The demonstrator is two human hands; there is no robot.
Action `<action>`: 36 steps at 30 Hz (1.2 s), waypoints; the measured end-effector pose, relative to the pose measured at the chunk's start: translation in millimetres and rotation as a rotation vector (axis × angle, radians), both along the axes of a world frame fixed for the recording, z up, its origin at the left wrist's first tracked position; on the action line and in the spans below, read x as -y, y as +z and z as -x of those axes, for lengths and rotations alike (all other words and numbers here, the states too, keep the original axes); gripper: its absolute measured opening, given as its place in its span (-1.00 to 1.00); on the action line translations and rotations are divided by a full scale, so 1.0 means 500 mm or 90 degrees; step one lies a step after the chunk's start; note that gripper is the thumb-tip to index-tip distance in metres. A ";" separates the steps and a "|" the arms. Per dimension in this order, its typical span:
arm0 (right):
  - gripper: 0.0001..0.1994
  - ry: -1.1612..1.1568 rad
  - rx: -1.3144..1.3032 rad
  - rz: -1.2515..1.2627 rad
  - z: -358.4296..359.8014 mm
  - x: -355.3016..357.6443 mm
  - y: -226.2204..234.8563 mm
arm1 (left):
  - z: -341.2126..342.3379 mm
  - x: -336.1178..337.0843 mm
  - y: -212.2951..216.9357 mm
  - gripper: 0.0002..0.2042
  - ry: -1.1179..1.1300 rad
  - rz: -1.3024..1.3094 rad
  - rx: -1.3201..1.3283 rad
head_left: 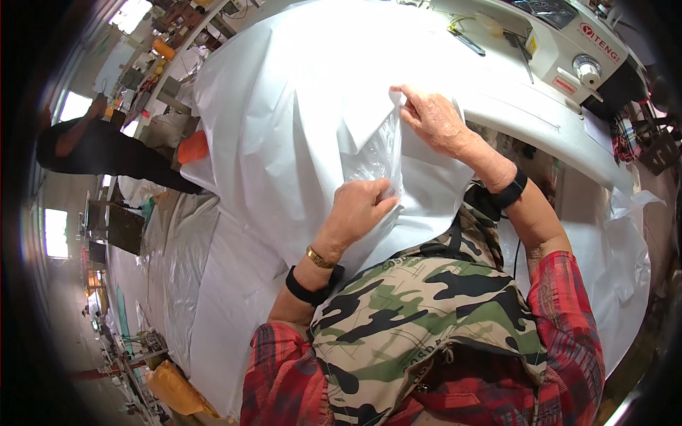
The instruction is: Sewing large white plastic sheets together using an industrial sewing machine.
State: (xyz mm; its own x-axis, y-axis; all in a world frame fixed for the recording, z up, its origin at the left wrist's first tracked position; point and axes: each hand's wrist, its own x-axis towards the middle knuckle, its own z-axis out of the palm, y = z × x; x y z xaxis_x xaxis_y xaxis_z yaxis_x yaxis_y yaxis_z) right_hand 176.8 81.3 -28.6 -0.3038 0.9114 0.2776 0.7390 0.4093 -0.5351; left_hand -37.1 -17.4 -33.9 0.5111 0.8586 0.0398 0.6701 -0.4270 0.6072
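Observation:
A large sheet of white plastic-like fabric [270,135] spreads over the table and hangs down toward my lap. Between my hands a clear, crinkled plastic film [380,155] shows where the white sheet folds open. My left hand [357,207] is closed on the near part of the sheet's edge, thumb against curled fingers. Farther up and to the right, my right hand [432,119] pinches a raised corner of the same white sheet between thumb and fingertips. What lies beneath the sheet is hidden.
A white sewing machine [572,64] stands at the far right. Dark-handled snips [469,44] lie on the tabletop near it. Another person in dark clothes [117,153] is at the left, beside an orange object [192,148]. More plastic sheeting [188,277] lies at lower left.

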 end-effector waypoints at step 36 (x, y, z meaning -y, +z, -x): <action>-0.60 0.355 -0.453 0.458 -0.077 0.214 -0.015 | 0.026 -0.225 0.095 -0.23 0.278 -0.406 0.074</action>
